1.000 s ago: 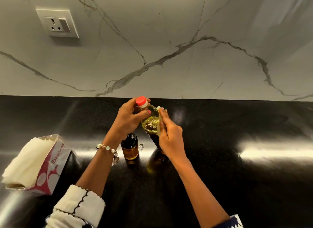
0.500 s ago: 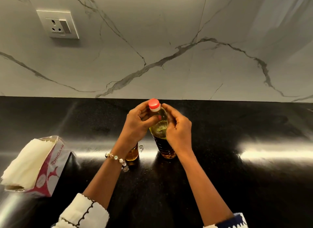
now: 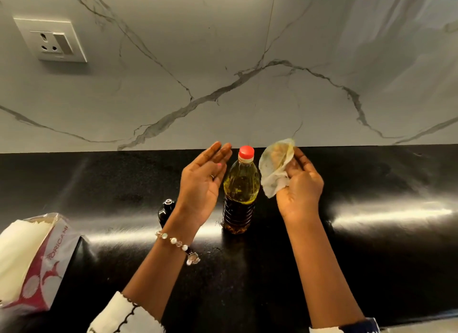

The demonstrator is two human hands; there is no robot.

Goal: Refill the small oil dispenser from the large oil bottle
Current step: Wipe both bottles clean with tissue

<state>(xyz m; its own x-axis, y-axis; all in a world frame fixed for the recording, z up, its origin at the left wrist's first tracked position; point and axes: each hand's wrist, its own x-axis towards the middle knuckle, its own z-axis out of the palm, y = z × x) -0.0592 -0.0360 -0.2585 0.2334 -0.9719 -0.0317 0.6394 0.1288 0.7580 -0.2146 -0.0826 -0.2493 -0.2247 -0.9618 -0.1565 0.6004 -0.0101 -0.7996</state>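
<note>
- Spanning the scene, the black counter (image 3: pixel 347 270) carries everything below a marbled wall.
- Left, a tissue pack (image 3: pixel 32 261) reads "ORIGAMI".
- Centre, the large oil bottle (image 3: pixel 240 194) stands upright, red cap on, no label visible.
- Left hand (image 3: pixel 202 184) hovers beside it, grip wide and empty.
- Right hand (image 3: pixel 298 187) pinches an oil-stained tissue (image 3: pixel 275 170).
- Small oil dispenser (image 3: pixel 166 212) stands half hidden behind the left wrist.
- Wiping-up seems in hand; next, probably discarding the tissue.

a glossy black counter (image 3: pixel 371 258) meets a grey-veined white marble wall (image 3: pixel 223 60); a white wall socket (image 3: pixel 50 40) sits upper left.
</note>
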